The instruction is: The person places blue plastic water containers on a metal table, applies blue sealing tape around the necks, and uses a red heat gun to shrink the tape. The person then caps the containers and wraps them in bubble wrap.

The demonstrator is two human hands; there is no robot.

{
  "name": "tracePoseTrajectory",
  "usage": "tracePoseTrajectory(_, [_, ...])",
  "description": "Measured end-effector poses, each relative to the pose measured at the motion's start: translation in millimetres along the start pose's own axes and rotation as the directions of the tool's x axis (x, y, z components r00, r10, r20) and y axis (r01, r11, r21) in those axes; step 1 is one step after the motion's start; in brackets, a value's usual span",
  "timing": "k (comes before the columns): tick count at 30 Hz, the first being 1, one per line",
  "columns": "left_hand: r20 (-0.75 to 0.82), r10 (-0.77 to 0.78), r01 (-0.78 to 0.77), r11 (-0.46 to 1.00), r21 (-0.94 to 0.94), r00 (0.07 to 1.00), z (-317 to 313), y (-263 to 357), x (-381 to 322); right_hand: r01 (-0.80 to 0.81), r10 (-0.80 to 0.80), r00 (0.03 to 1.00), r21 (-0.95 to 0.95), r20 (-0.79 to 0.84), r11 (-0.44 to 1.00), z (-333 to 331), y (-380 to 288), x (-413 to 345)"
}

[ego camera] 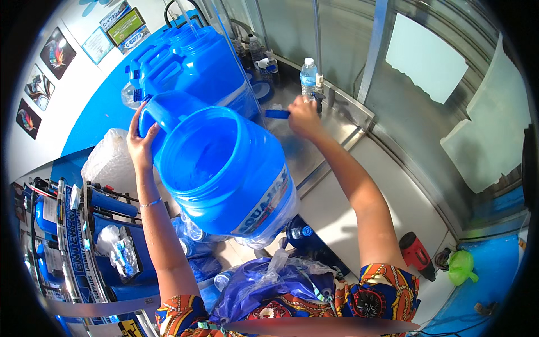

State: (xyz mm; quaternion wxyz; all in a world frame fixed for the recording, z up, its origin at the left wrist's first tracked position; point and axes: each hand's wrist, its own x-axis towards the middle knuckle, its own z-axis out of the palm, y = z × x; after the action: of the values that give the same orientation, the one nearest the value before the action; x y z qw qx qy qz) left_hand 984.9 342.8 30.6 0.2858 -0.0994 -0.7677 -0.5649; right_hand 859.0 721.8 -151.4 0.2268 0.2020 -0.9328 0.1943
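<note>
My left hand is closed around the handle side of a large blue plastic water jug. The jug is tilted, its wide round mouth turned up towards me and its cap off. Clear plastic wrap clings to its lower part, and a label with writing runs along its side. Above a stainless steel sink counter, my right hand has its fingers curled at the end of a blue strip-shaped object. Just beside that hand are a black tap valve and a clear capped water bottle.
More blue jugs stand behind a clear panel at the upper left. Small bottles line the back. A rack of blue-housed equipment is on the left. A red heat gun and a green plastic bag lie at the right.
</note>
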Motion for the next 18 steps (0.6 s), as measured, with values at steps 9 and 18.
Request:
tracePoseTrajectory(9, [-0.026, 0.096, -0.094, 0.994, 0.047, 0.995, 5.2, 6.4, -0.8, -0.202, 0.226, 0.974, -0.371, 0.02, 0.906, -3.8, 18.4, -24.2])
tracePoseTrajectory(18, [-0.075, 0.052, -0.035, 0.976, 0.214, 0.996, 1.4, 10.6, -5.6, -0.302, 0.461, 0.863, 0.941, 0.204, 0.149, -160.6, -11.7, -15.8])
